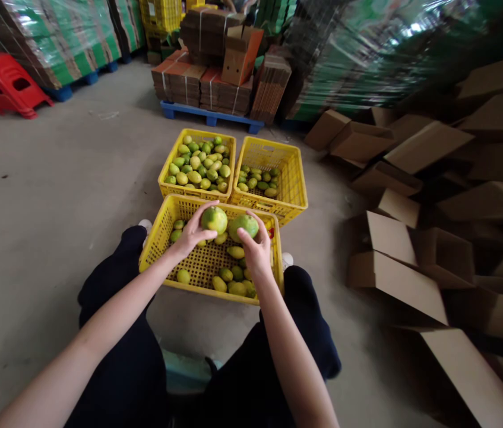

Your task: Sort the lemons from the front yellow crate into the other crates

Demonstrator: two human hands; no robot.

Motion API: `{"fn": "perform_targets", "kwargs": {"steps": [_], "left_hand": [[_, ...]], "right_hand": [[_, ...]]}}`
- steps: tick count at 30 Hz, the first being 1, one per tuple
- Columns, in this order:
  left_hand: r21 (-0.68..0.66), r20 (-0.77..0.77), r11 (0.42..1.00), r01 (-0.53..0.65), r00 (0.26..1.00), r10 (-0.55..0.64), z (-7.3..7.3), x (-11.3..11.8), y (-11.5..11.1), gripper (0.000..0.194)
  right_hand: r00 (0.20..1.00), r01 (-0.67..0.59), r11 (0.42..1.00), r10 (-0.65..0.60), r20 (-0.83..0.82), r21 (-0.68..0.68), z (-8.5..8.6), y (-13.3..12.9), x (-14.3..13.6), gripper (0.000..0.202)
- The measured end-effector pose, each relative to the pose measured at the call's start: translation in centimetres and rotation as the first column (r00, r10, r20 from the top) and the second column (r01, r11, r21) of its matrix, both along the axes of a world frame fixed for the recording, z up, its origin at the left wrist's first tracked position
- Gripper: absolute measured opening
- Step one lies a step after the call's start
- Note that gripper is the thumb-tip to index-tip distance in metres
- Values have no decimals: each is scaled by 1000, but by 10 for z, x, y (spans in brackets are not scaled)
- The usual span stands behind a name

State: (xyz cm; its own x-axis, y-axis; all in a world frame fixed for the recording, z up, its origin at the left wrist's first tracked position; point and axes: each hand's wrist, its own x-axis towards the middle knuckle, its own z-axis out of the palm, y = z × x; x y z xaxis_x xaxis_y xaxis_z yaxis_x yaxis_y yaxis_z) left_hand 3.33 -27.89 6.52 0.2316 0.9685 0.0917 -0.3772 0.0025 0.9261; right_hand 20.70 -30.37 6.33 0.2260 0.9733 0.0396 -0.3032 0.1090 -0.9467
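My left hand (196,229) is closed round a yellow-green fruit (214,220). A greener fruit (241,227) is in my right hand (256,242), with the thumb on its near side. Both fruits are held side by side above the near yellow crate (155,244). Inside that crate lie several green and yellow fruits, gathered mostly at its right (237,288) and its far left, and holes show in its bare floor. Behind it stand a yellow crate (162,178) well filled with fruits and another yellow crate (293,178) with fewer fruits low inside.
Cardboard boxes (396,279) are heaped along the right. Flattened cartons (182,77) sit on a blue pallet (211,117) at the back. A red stool (6,80) stands at the far left. Wrapped green stacks (73,35) rise behind. My legs flank the near crate.
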Motion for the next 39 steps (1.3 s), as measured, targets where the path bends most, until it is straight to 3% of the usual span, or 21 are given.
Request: {"fn": "perform_targets", "kwargs": {"steps": [3, 6, 9, 11, 14, 18, 28, 39], "left_hand": [[-203, 239, 973, 108, 969, -58, -4, 2, 4, 53], [-382, 403, 901, 204, 915, -36, -8, 8, 5, 44], [-538, 564, 813, 224, 812, 149, -10, 16, 4, 30], [-577, 640, 789, 212, 717, 276, -11, 20, 5, 26], [-573, 688, 798, 186, 638, 345, -13, 25, 9, 29], [-552, 711, 818, 164, 605, 358, -14, 28, 14, 34], [-628, 615, 776, 52, 645, 454, -8, 41, 5, 28], [-633, 643, 769, 87, 612, 460, -11, 39, 6, 35]], "right_hand": [[929, -185, 973, 129, -346, -135, -7, 7, -2, 35], [827, -295, 935, 146, -543, -197, -18, 16, -8, 32], [711, -292, 939, 84, -698, -184, -28, 22, -14, 24], [645, -252, 956, 50, -763, -150, -32, 23, -16, 16], [599, -183, 979, 39, -800, -89, -33, 22, -16, 10], [566, -132, 990, 28, -824, -58, -28, 22, -14, 16], [594, -119, 984, -34, -804, -130, -32, 22, -28, 12], [578, -144, 982, -16, -816, -122, -31, 21, -28, 11]]}}
